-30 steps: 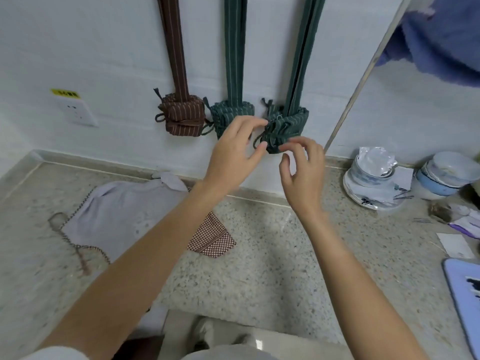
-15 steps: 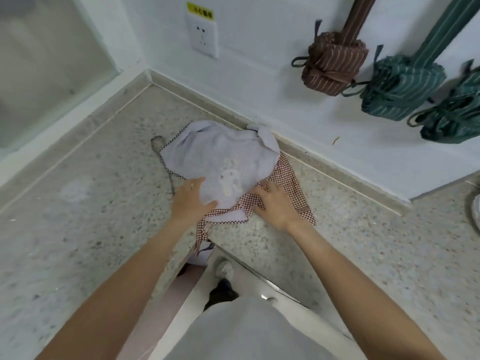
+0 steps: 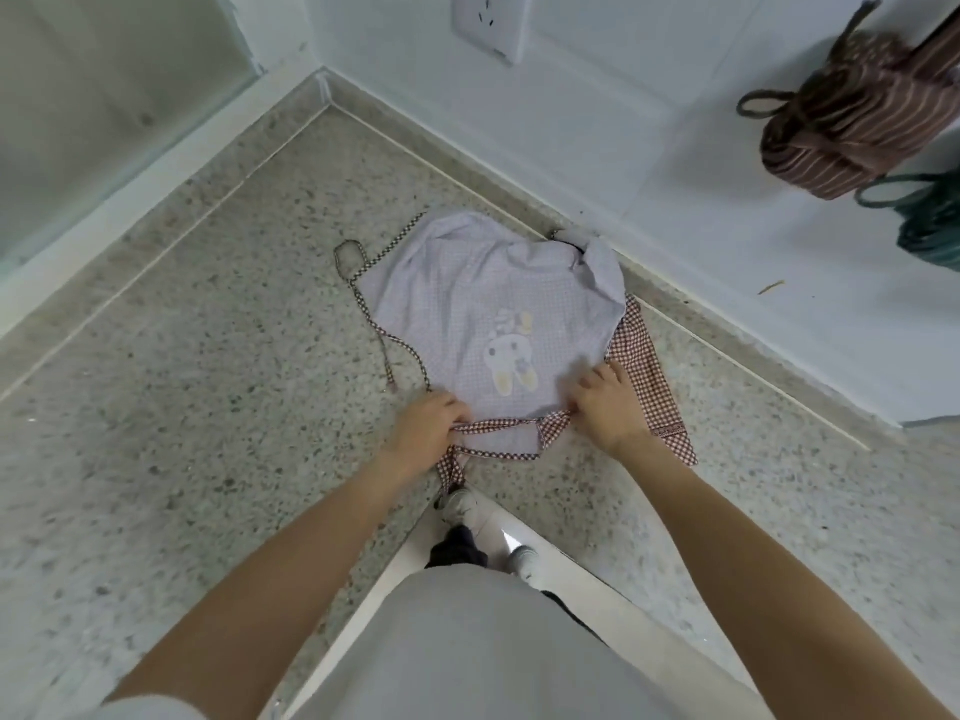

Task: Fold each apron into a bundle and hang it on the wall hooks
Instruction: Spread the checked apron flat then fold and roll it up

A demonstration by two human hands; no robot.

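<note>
Low in mid-frame, the near hem of the lilac checked apron (image 3: 493,314) is gripped by the curled left hand (image 3: 423,426), while the right hand (image 3: 605,407) rests on it, fingers bent (grip unclear). Folding is judged just begun; the hem should next be carried toward the wall. At upper right hangs a finished brown striped bundle (image 3: 852,122).

The person wears a pale grey top (image 3: 467,646), white short sleeves (image 3: 150,706), and white shoes (image 3: 460,504).
</note>
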